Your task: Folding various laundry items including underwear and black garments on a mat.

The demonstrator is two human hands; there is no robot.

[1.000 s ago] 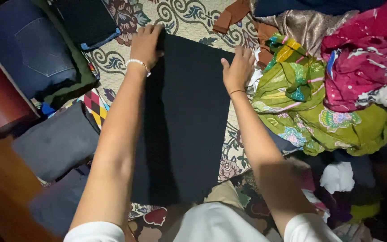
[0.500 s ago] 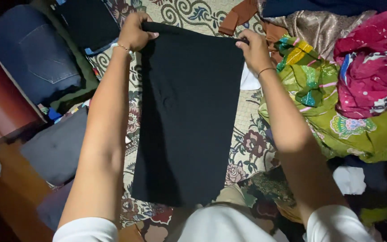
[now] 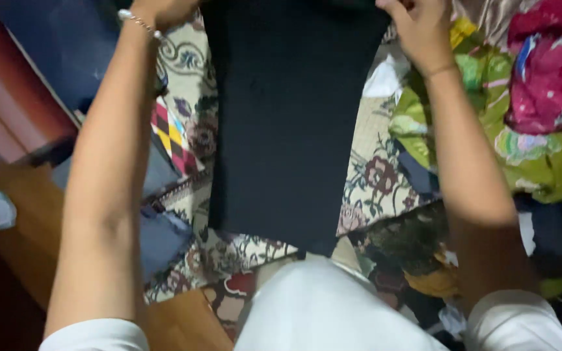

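Hanging over the lap and floral mat (image 3: 365, 188), the black cloth (image 3: 287, 123) could slip or crease unevenly, since the right hand (image 3: 421, 26) pinches one top corner, fingers clamped, while the left hand (image 3: 164, 8) is mostly cropped, grip unclear

I'm at home, on the floor. A floral patterned mat (image 3: 372, 182) lies under me. Heaped colourful clothes (image 3: 541, 97) sit beside me.

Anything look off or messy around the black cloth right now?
The black cloth hangs flat and unwrinkled from the left hand and right hand. The untidy part is the heap of crumpled green and pink clothes at the right, unfolded and tangled.
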